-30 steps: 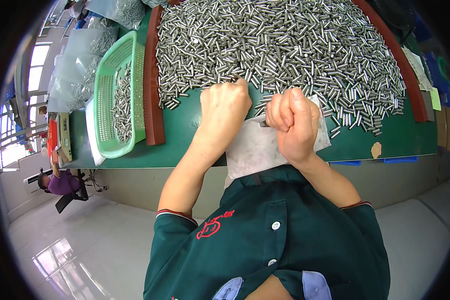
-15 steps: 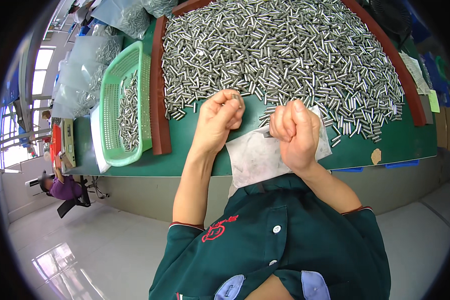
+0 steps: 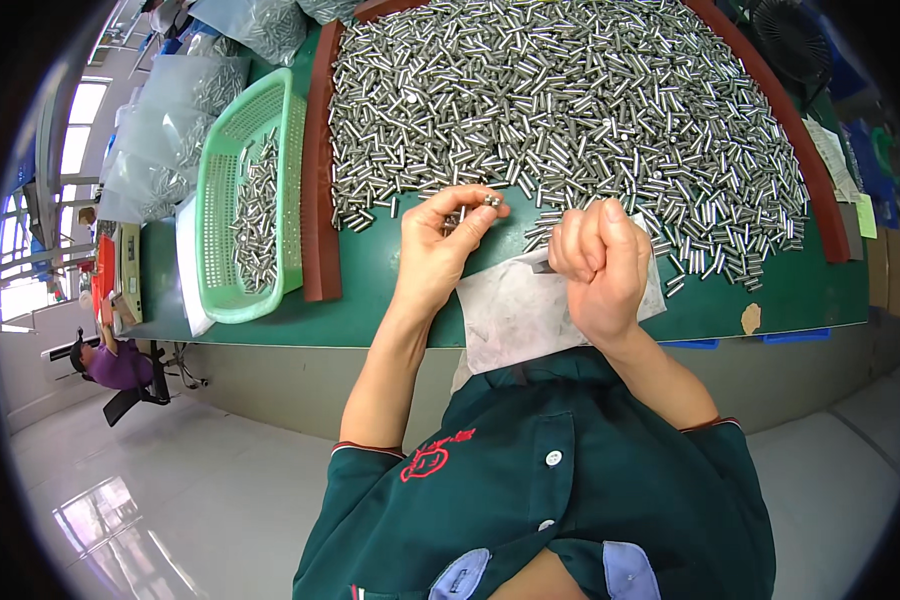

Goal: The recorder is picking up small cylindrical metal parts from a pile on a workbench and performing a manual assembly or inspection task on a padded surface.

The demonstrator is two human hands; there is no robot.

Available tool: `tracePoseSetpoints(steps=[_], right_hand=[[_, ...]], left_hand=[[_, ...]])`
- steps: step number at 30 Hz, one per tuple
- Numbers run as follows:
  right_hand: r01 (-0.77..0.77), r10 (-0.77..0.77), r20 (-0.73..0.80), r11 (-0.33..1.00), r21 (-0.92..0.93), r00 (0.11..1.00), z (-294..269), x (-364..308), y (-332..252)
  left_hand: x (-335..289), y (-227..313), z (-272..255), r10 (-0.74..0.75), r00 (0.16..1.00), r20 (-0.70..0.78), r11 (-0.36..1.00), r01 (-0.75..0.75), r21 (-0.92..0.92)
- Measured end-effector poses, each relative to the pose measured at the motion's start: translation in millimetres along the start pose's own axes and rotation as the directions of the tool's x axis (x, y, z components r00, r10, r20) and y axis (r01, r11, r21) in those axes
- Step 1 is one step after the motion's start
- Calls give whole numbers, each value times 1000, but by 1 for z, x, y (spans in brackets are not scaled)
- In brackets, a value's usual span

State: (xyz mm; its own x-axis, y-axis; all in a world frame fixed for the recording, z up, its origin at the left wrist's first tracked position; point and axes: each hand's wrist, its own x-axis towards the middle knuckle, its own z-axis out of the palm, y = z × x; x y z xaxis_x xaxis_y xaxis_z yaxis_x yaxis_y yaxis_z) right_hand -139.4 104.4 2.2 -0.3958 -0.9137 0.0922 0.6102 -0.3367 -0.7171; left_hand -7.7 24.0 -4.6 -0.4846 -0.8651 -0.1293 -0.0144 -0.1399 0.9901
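Note:
My left hand (image 3: 432,250) is closed on short metal pins (image 3: 492,201). Some show at the fingertips, and others glint inside the curled fingers. To its right, my right hand (image 3: 606,270) forms a fist. A small dark tip (image 3: 542,267) sticks out on its left side; the rest is hidden by the fingers. Under the right hand lies a smudged white cloth (image 3: 510,315) at the table's near edge. Beyond both hands spreads a wide heap of loose shiny metal pins (image 3: 560,100).
Red-brown bars (image 3: 321,200) border the heap on the green table (image 3: 380,320). A light green basket (image 3: 210,230) holding pins stands at left, near clear bags of pins (image 3: 170,120). A fan (image 3: 785,40) is far right. A person in purple (image 3: 120,366) sits at far left.
My left hand has moved slightly right and turned, so pins now show at its fingertips and inside its fingers. The right hand stays closed in nearly the same place.

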Motion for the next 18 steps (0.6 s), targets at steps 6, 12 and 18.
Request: tracePoseSetpoints(steps=[6, 12, 18], right_hand=[[9, -9, 4, 1000, 4, 1000, 0, 0, 0], [7, -7, 4, 1000, 14, 1000, 0, 0, 1], [5, -5, 0, 1000, 16, 1000, 0, 0, 0]], left_hand=[[-1, -1, 2, 112, 993, -25, 983, -108, 149], [4, -1, -9, -137, 964, 229, 866, 229, -445], [6, 4, -13, -223, 934, 280, 779, 343, -525]])
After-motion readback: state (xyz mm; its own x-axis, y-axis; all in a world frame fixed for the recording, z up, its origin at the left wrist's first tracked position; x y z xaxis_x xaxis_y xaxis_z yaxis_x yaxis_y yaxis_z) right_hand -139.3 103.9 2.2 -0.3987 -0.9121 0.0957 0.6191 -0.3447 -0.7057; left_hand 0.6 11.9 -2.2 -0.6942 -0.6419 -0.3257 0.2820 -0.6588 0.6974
